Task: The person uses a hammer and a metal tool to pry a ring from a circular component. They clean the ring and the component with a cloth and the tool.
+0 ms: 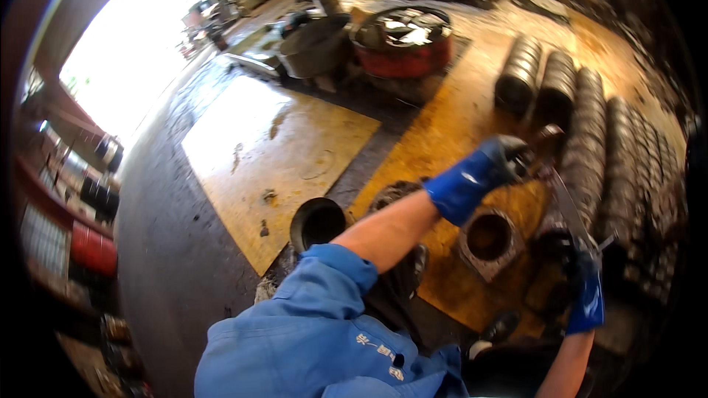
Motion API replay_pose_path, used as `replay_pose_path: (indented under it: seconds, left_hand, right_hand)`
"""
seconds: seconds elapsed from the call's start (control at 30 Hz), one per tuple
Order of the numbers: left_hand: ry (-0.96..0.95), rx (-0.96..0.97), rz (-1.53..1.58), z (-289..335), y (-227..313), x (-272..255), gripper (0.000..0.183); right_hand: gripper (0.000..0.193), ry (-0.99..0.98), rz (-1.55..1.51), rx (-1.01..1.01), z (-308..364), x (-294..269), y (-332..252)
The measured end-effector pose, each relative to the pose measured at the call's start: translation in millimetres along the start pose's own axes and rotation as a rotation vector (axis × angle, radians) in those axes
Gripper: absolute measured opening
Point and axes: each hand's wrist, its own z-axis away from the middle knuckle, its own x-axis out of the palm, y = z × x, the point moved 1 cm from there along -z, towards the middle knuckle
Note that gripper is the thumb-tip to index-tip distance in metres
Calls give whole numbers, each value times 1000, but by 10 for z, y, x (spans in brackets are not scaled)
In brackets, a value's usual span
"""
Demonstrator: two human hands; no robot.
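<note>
Above the floor [166, 265] are two hands [509, 158] [585, 259], one tool [571, 206].

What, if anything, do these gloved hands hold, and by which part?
The blue-gloved right hand grips a long, grey metal tool by its near end. Blur hides whether the left hand holds the brownish, shiny piece beside it.
</note>
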Motion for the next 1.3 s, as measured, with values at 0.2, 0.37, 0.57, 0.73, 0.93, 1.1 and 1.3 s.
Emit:
replay_pose_path:
  seconds: [0.2, 0.37, 0.57, 0.73, 0.93, 1.1, 1.3]
  left_hand:
    - [129, 145, -198, 94, 224, -38, 5]
    - [192, 115, -194, 175, 366, -186, 3]
    - [172, 252, 5, -104, 347, 14, 11]
    - [190, -10, 373, 133, -113, -151, 37]
    - [225, -233, 629, -118, -373, -23, 27]
    - [170, -85, 407, -123, -245, 71, 28]
    - [80, -171, 458, -151, -312, -23, 30]
  right_hand:
    - [23, -14, 10, 192, -93, 108, 97]
    - [23, -282, -356, 495, 4, 346, -77]
    - [28, -117, -464, 248, -144, 24, 251]
    - [26, -48, -556, 427, -40, 695, -176]
    - [13, -123, -763, 429, -67, 360, -151]
    - [19, -61, -710, 426, -41, 310, -125]
    - [30, 34, -665, 385, -16, 267, -200]
